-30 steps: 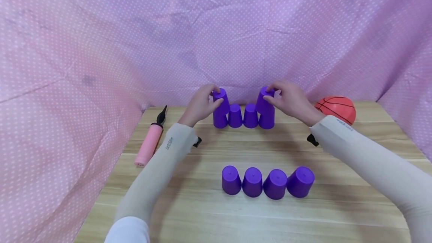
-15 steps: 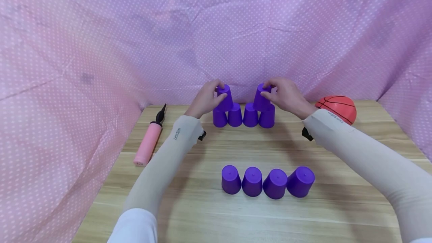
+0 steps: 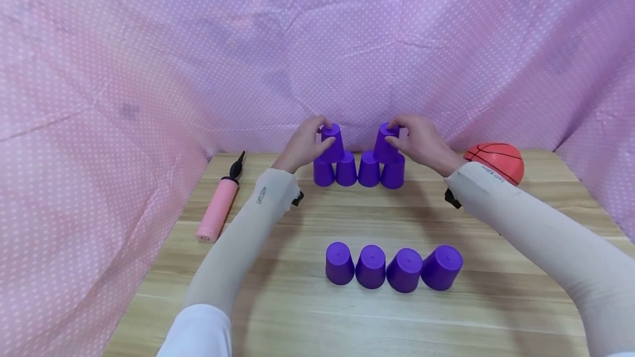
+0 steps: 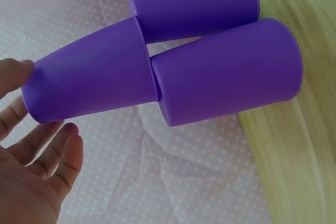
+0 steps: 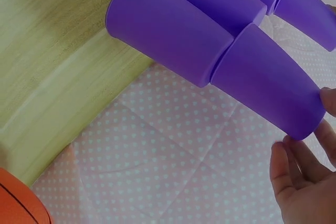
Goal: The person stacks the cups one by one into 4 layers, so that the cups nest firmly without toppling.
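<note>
Pinching the upper cups (image 3: 333, 147) in head view, left hand (image 3: 303, 146) and right hand (image 3: 423, 141) are holding them on base cups (image 3: 346, 171) by the far edge of the table (image 3: 317, 222). Left wrist view: bridging two. Right wrist view: sitting mostly outward; nudging inward might help.

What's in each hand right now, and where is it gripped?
The left hand holds the upper left purple cup, and the right hand the upper right purple cup, each by its closed top end.
</note>
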`<move>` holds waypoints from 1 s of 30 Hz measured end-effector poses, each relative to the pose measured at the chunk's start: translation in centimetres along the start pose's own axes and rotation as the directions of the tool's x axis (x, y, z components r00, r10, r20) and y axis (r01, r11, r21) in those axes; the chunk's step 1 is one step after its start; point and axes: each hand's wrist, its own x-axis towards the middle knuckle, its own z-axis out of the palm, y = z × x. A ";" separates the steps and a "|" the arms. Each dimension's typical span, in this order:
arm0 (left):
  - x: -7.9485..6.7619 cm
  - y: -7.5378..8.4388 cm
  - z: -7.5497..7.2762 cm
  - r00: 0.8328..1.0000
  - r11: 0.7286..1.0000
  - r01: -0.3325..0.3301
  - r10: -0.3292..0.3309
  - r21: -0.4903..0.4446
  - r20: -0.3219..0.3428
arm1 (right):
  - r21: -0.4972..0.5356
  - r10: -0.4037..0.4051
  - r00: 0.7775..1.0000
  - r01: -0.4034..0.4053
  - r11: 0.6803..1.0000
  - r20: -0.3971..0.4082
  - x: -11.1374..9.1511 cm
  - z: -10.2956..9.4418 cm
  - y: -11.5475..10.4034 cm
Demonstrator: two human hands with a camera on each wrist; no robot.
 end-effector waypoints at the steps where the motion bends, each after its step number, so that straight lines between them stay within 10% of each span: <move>1: -0.2 0.0 -0.1 1.000 1.000 -0.001 0.001 0.001 -0.006 | 0.000 -0.005 1.000 0.005 1.000 0.001 -0.1 0.0 0.0; 15: -6.0 0.8 -2.5 0.966 0.968 -0.240 0.246 0.076 -0.080 | -0.062 -0.305 0.945 0.300 0.952 -0.117 -5.4 -1.3 -1.6; 30: -13.2 3.7 -0.8 0.898 0.898 -0.439 0.437 0.023 0.055 | 0.029 -0.530 0.845 0.529 0.848 0.076 -11.1 0.9 -6.1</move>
